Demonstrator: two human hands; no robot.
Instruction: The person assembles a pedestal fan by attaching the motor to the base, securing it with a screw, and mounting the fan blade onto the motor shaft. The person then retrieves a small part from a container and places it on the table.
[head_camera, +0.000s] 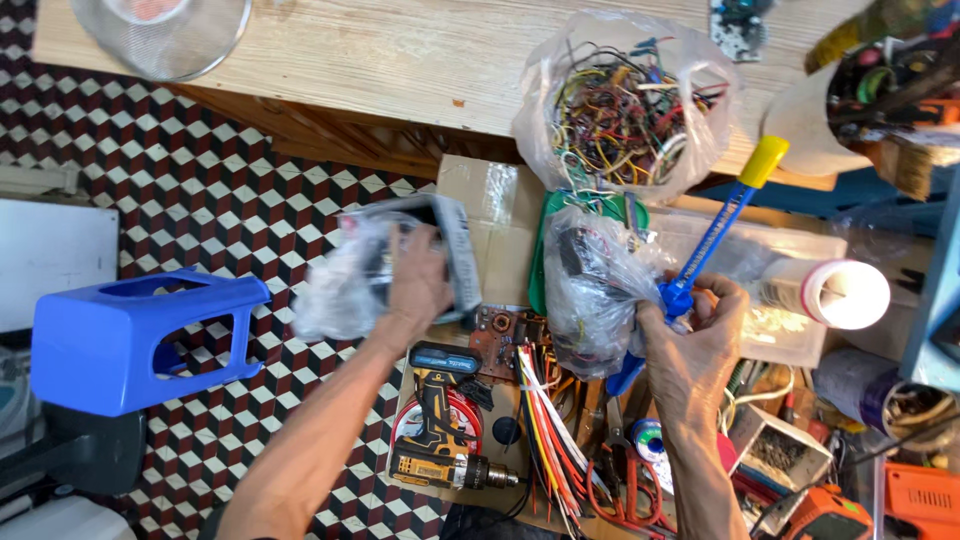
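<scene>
My left hand (418, 283) grips a dark object wrapped in a clear plastic bag (345, 280), held up over the tiled floor and blurred. My right hand (695, 345) holds a blue pump-like tool with a yellow cap (722, 222), its shaft slanting up to the right, together with the neck of another clear plastic bag (590, 290) holding dark parts. Below my hands lies a yellow and black cordless drill (440, 430) beside a bundle of coloured wires (545, 420).
A wooden bench (400, 60) carries a clear bag of tangled wires (625, 105) and a mesh bowl (160, 35). A blue plastic stool (135, 340) lies on the patterned floor at left. A cardboard box (490, 215), a roll of white material (835, 292) and cluttered tool boxes fill the right.
</scene>
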